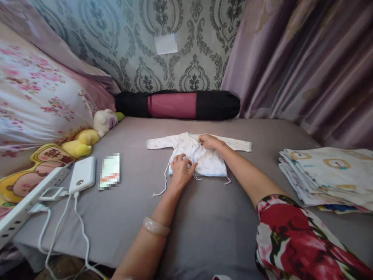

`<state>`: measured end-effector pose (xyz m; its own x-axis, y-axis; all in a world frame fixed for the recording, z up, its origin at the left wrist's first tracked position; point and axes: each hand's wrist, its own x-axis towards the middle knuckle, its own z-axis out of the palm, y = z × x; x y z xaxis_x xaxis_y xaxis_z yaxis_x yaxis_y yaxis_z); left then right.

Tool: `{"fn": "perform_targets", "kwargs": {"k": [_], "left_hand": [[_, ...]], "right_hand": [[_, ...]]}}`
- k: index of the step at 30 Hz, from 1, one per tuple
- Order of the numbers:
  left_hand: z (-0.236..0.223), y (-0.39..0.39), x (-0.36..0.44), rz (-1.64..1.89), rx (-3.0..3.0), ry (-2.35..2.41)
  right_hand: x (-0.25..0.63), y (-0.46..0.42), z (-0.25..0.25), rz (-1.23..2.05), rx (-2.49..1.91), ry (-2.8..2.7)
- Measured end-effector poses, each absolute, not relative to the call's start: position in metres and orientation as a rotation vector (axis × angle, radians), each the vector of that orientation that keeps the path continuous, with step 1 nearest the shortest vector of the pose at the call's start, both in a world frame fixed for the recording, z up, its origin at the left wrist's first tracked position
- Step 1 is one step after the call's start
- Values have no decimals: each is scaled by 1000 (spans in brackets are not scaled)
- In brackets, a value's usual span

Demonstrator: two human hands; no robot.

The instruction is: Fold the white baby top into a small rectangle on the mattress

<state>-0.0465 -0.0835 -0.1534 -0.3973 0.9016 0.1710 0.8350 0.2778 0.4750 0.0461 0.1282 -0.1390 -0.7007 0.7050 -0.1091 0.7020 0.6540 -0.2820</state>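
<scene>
A small white baby shirt with long sleeves and tie strings lies spread flat on the grey bed sheet. My left hand rests on the shirt's lower left front, fingers bent and pressing the fabric down. My right hand is at the neckline, fingers closed in a pinch on the shirt's front edge. A pale bangle sits on my left wrist. One loose tie string trails off to the left of the hem.
A stack of folded patterned cloths lies at the right. A white power bank, cables and a power strip sit at the left, beside plush toys. A black and pink bolster lies along the wall.
</scene>
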Motion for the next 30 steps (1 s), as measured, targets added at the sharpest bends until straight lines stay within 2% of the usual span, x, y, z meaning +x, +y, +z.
{"fn": "perform_targets", "kwargs": {"k": [4,15,22,30], "left_hand": [[-156,-80,-48,814,1581,2387],[-160,-81,-47,816,1597,2456],[-161,-82,-47,735,1613,2452],[-158,-85,-47,736,1603,2434]], "right_hand": [[48,120,-135,429,-1243,-2847],[35,86,-157,267,-1434,-2389],[32,64,-170,119,-1468,-2443],[69,29,-179,199,-1371,-2583]]}}
